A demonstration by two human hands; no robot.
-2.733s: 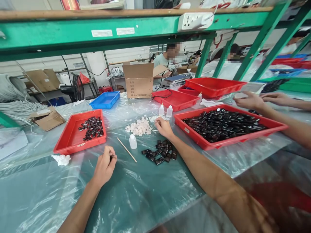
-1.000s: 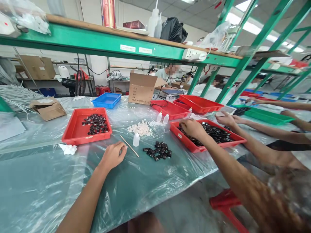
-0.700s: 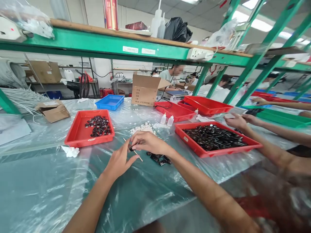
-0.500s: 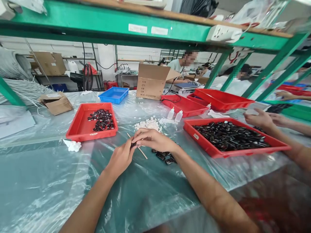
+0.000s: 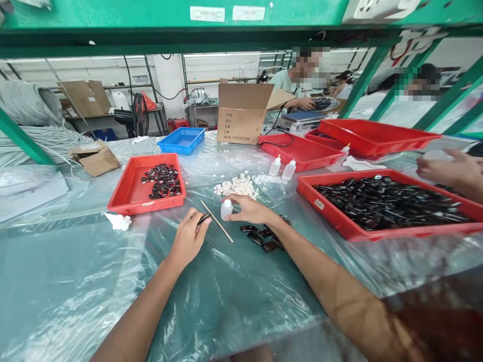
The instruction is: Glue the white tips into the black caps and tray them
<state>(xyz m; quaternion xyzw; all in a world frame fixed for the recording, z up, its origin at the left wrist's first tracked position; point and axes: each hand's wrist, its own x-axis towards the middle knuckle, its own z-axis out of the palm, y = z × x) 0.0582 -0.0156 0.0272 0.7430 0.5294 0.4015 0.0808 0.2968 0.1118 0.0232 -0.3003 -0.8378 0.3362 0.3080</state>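
Observation:
Pinched in the fingers of my left hand [image 5: 189, 235] is a small black plastic piece [image 5: 204, 218]. My right hand [image 5: 249, 208] grips a small white squeeze bottle [image 5: 227, 210] between thumb and fingers, close to the table. A thin wooden stick [image 5: 218, 222] lies on the plastic sheet between my hands. Several glossy black pieces [image 5: 260, 235] lie loose under my right wrist, partly hidden by it. Just beyond my right hand spreads a pile of small white pieces [image 5: 237, 185].
A red tray [image 5: 130, 207] with black pieces stands at left, near a crumpled white tissue [image 5: 118, 221]. At right is a fuller red tray [image 5: 332, 227]. Two squeeze bottles [image 5: 289, 170] stand behind. A blue tray [image 5: 181, 141] and a cardboard box [image 5: 241, 113] sit farther back. A co-worker's hand [image 5: 453, 168] is at right.
My hands have moved apart. The black piece stays in my left hand, and my right hand now has a white bottle in it. The view has shifted slightly.

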